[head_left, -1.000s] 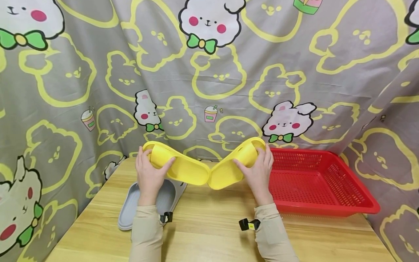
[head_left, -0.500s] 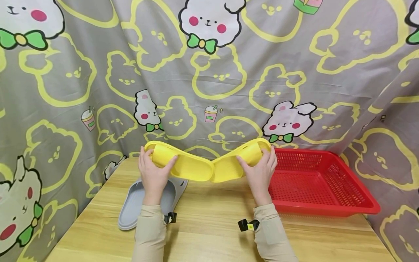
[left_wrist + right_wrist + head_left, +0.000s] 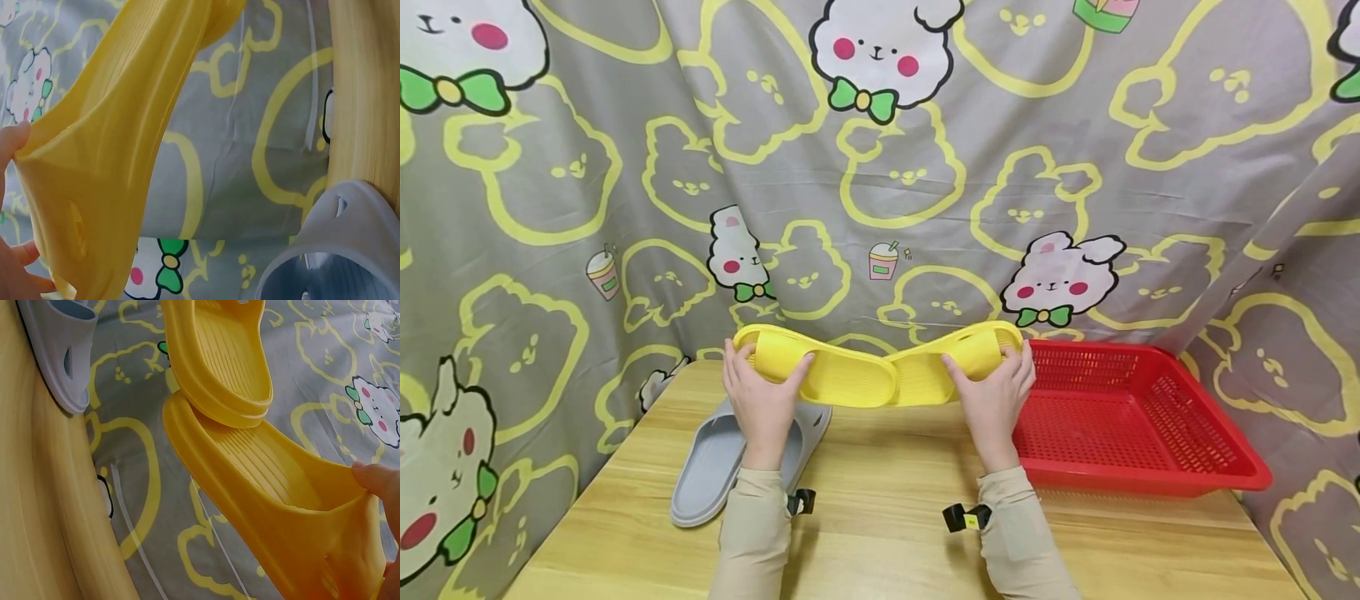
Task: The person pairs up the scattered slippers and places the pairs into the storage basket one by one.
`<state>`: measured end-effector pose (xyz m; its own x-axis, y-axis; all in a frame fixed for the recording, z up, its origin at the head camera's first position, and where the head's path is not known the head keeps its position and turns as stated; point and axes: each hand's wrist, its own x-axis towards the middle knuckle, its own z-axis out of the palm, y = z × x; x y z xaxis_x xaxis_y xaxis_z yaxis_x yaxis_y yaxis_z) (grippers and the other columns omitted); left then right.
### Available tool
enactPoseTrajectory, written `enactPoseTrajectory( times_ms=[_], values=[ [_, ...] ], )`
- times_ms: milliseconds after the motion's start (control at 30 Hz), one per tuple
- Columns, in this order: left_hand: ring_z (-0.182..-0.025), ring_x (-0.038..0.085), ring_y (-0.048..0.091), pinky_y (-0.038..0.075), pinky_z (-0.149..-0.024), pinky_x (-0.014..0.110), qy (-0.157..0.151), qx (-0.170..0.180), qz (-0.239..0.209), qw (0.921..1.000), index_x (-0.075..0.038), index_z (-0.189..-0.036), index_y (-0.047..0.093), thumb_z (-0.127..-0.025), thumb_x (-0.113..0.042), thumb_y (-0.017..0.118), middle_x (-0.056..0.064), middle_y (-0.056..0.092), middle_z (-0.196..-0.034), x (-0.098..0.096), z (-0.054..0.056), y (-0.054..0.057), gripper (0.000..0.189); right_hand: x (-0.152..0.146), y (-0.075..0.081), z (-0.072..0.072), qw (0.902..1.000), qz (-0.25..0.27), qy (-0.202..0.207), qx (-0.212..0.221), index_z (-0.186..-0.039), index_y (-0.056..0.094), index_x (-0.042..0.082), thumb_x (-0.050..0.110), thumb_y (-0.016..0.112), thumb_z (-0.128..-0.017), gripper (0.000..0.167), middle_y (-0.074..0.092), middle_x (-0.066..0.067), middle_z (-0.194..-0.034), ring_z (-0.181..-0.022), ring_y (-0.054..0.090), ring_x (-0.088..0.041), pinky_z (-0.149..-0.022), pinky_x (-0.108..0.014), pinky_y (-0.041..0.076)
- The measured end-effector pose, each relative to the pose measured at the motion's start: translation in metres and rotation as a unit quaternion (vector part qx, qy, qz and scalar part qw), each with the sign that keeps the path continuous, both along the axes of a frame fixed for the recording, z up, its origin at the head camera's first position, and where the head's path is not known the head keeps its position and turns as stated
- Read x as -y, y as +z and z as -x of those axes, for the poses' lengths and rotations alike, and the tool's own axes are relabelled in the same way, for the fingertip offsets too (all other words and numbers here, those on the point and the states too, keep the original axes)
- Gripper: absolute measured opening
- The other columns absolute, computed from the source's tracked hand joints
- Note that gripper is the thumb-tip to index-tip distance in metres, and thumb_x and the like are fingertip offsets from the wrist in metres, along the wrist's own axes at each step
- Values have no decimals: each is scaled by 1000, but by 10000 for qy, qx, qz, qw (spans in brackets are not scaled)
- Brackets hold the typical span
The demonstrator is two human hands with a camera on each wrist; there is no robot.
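One ribbed yellow slipper (image 3: 838, 375), gripped in our left hand (image 3: 765, 408); one matching yellow slipper (image 3: 927, 379), in our right hand (image 3: 995, 406); heels overlapping between.

Gap between sleeves (image 3: 752, 525), yellow slippers (image 3: 850, 377) barring ahead, basket (image 3: 1150, 478) right, probably 2 grey slippers (image 3: 702, 479) left

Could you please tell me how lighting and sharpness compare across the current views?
Head: bright and fairly crisp, with soft shadows on the table; left wrist: dimmer, the gray slipper looking soft in detail; right wrist: similarly dim, the yellow slippers showing no harsh glare.
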<state>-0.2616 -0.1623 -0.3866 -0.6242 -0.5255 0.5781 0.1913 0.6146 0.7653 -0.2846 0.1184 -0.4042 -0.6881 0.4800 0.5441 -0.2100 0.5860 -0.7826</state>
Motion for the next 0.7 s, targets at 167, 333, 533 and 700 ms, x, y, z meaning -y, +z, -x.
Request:
enactPoseTrajectory(
  times_ms=[167,333,533,700],
  values=[
    [-148,36,21,22,-118,55,123,-203,1,9997,-2,-124,46,-66,-55,85,17,24,-160,-4,1,-1,88,0,-1,1,10000,23,-48,10,-121,41,-2,53,85,-66,90,25,-23,-154,-139,25,-40,-115,-52,23],
    [-148,35,21,20,-119,55,242,-373,-30,9990,-2,-123,46,-65,-56,85,16,25,-160,-8,1,-1,89,1,-1,1,9999,11,-141,-35,-119,40,-2,54,85,-66,90,25,-25,-153,-139,25,-41,-116,-52,24],
    [-148,35,20,19,-118,57,282,-285,-65,9992,-3,-124,45,-64,-57,85,14,23,-161,-14,3,-3,90,3,-2,1,9999,84,-101,32,-119,39,-3,55,83,-67,89,24,-24,-153,-139,24,-40,-115,-51,27],
    [-148,34,19,19,-117,58,295,-156,-138,9993,-4,-125,45,-64,-57,85,13,21,-162,-18,2,-5,90,4,-3,0,9999,80,-40,102,-120,39,-3,56,83,-68,90,23,-23,-154,-139,23,-40,-115,-51,27]
  ],
)
